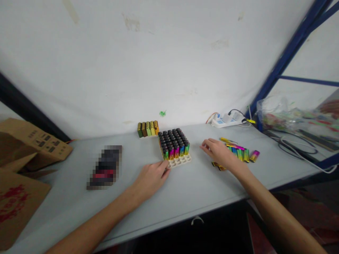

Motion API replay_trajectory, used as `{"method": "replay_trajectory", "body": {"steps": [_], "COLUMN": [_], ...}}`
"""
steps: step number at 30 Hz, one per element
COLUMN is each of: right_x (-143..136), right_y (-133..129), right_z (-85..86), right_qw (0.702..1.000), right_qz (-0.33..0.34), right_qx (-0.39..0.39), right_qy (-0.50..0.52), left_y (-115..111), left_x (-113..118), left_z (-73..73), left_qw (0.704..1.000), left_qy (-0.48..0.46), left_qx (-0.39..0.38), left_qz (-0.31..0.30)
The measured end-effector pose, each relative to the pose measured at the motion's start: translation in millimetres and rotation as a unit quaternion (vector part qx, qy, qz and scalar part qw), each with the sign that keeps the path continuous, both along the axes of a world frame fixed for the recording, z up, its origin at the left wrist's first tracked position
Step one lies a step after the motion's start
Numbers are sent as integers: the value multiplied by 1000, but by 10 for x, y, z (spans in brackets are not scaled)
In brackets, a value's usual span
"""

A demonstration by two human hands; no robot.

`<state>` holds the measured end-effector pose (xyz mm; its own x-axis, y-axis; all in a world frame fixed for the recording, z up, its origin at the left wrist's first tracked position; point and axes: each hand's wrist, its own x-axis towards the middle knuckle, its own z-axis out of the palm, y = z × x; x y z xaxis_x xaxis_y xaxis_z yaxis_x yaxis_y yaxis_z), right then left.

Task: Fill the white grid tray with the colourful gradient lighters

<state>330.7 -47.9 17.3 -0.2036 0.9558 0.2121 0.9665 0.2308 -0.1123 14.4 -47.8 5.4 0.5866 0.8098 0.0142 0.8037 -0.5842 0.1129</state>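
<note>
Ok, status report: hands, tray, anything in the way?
Left hand at near-left corner of tray. Right hand by loose pieces. Tray mostly filled, bare along near side. Nothing visible between right hand and tray.

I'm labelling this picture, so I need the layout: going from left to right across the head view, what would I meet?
Cardboard → pixelated item → back tray → front tray → power strip → clear plastic.
</note>
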Motion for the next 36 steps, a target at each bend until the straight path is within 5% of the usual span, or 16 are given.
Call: {"method": "replay_trajectory", "body": {"steps": [5,9,13,18,20,24,27,32,36], "right_x": [727,884,690,361,187,-254,-546,-731,-722], "right_y": [-35,-70,-18,67,77,78,89,90,66], "right_z": [32,-70,-150,-9,73,138,91,-26,-67], "right_qw": [975,967,981,989,962,858,827,875,885], "right_qz": [-195,-211,-174,-63,8,101,78,12,-27], "right_qx": [-46,-93,-67,-27,-50,-98,-88,7,24], "right_qy": [-94,-105,-45,129,270,493,550,484,465], "left_y": [1,-6,-4,-5,-7,-8,-6,-7,-4], "left_x": [2,8,7,9,10,9,7,5,3], "left_z": [2,17,19,19,17,7,1,0,-1], "left_qw": [1000,1000,1000,1000,1000,1000,1000,1000,1000], "left_qy": [3,2,1,1,-2,-7,-10,-3,-5], "left_qx": [3,-2,-2,-2,-2,-2,1,8,11], "left_qz": [2,4,2,3,2,3,-2,0,-4]}}
